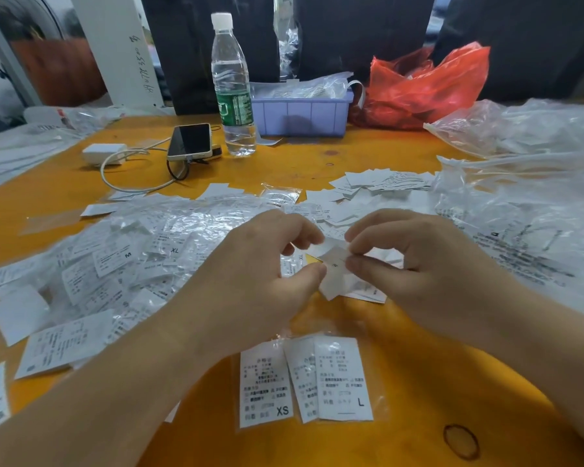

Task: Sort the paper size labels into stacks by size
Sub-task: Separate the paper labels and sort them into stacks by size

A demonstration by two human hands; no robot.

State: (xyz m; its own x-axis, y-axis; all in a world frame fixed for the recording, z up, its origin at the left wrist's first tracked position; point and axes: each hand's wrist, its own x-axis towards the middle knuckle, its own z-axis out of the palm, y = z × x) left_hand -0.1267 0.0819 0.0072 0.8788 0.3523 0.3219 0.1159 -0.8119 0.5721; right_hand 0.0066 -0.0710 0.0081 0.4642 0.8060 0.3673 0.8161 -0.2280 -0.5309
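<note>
My left hand (260,264) and my right hand (415,261) meet over the middle of the orange table (418,382). Both pinch a small white paper label (334,264) between thumb and fingers; its size mark is too blurred to read. Near the front edge lie an XS label (265,385) and, to its right, a small stack topped by an L label (343,379). A big loose heap of labels in clear sleeves (115,261) spreads to the left, with M and XL showing. More loose white labels (378,183) lie behind my hands.
At the back stand a water bottle (232,89), a purple bin (300,112), a red plastic bag (425,85), and a phone (190,141) with a white charger and cable (105,153). Clear plastic bags (526,183) pile up on the right.
</note>
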